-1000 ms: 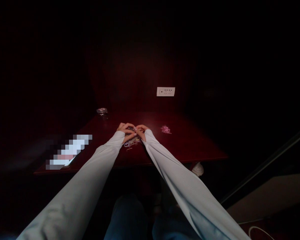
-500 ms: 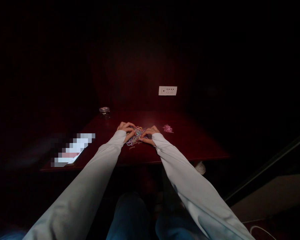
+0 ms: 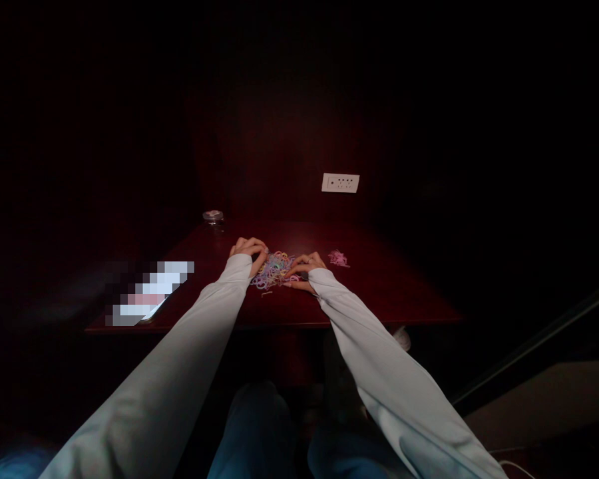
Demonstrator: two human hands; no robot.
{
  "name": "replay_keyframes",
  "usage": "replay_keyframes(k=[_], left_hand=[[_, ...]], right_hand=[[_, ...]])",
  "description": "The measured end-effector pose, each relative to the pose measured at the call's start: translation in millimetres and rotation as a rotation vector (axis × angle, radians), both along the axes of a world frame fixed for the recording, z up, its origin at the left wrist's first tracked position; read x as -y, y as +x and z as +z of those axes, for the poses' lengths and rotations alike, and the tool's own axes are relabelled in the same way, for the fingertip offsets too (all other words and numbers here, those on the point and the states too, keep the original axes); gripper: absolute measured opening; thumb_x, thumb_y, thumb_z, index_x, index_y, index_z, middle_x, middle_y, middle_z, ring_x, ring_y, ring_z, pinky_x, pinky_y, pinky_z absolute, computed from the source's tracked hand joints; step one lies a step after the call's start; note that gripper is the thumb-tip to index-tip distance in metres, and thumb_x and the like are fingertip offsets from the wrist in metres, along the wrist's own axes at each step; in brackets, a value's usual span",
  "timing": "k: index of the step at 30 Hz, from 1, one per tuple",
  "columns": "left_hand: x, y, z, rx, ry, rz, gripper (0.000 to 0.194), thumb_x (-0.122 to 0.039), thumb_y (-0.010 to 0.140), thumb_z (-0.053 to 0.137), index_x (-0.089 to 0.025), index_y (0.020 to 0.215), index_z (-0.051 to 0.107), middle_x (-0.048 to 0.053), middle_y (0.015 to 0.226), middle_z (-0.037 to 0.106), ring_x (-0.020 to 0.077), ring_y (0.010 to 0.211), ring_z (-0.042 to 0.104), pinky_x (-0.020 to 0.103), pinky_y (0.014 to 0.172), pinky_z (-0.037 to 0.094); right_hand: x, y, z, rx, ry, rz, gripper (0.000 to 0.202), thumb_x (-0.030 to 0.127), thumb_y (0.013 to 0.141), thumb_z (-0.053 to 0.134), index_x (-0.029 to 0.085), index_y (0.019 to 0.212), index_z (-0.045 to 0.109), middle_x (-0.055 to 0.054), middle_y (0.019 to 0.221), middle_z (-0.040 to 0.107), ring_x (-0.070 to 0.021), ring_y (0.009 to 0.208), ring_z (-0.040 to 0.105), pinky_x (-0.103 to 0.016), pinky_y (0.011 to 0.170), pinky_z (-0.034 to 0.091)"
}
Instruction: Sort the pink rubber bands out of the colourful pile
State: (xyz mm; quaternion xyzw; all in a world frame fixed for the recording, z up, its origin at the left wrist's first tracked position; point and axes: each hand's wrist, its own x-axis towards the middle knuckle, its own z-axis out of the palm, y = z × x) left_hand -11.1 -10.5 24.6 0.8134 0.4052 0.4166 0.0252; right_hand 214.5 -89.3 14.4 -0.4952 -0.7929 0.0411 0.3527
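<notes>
A loose heap of thin multicoloured bands point(image 3: 275, 269) lies on the dark red table between my hands. At its left edge is my left hand point(image 3: 250, 250), thumb and fingertips brought together; whatever they pinch is too small to make out. My right hand point(image 3: 303, 269) rests at the heap's right side with thumb and fingers apart, the fingertips touching the bands. A smaller pile of pink bands point(image 3: 338, 258) sits to the right, beyond my right hand.
On the table point(image 3: 379, 293), a lit phone point(image 3: 162, 293) with a blurred screen lies at the left. A small clear lidded jar point(image 3: 213, 218) stands at the back left. A white socket plate point(image 3: 340, 183) is on the wall.
My hands have moved apart, the left one up and leftward off the middle of the heap, so more of the bands show. The view has shifted slightly.
</notes>
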Motion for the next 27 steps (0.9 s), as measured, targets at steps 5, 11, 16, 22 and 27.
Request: replay_keyframes(k=[5,11,16,22,27], left_hand=[[0,1,-2.0,0.013,0.024,-0.003,0.027,-0.033,0.094,0.054,-0.026,0.073,0.070,0.000,0.102,0.073,0.0245,0.096,0.051,0.043,0.087,0.040],[-3,1,-4.1,0.002,0.008,-0.023,0.030,-0.034,0.094,0.053,-0.026,0.071,0.071,0.001,0.100,0.073,0.0246,0.095,0.052,0.044,0.088,0.040],[-12,-2,-8.8,-0.035,-0.016,-0.051,0.027,-0.037,0.093,0.055,-0.027,0.075,0.073,0.001,0.102,0.073,0.0249,0.096,0.052,0.043,0.088,0.040],[-18,-5,-12.5,-0.053,-0.011,-0.062,0.027,-0.040,0.094,0.056,-0.028,0.078,0.074,0.000,0.104,0.073,0.0247,0.097,0.052,0.043,0.087,0.041],[-19,-4,-12.3,-0.059,-0.028,-0.064,0.024,-0.038,0.093,0.058,-0.028,0.078,0.075,0.001,0.104,0.072,0.0243,0.097,0.053,0.041,0.087,0.041]], right_hand=[[-1,-1,2.4,0.024,0.013,0.008,0.019,0.047,0.080,0.080,0.033,0.092,0.082,-0.004,0.099,0.072,-0.0218,0.098,0.046,-0.035,0.088,0.037],[-13,-8,-2.5,0.056,0.022,-0.041,0.015,0.045,0.079,0.081,0.030,0.083,0.081,-0.005,0.092,0.072,-0.0225,0.094,0.046,-0.036,0.085,0.037],[-16,-10,-6.2,0.059,0.001,-0.075,0.016,0.043,0.083,0.077,0.028,0.084,0.080,-0.005,0.091,0.073,-0.0226,0.095,0.046,-0.035,0.084,0.037],[-5,-10,-0.3,0.048,-0.006,-0.024,0.017,0.045,0.085,0.075,0.029,0.088,0.080,-0.004,0.096,0.073,-0.0219,0.096,0.047,-0.034,0.086,0.038],[-6,-12,1.3,0.090,-0.005,-0.030,0.021,0.042,0.073,0.085,0.030,0.090,0.081,-0.003,0.098,0.073,-0.0224,0.097,0.046,-0.035,0.087,0.038]])
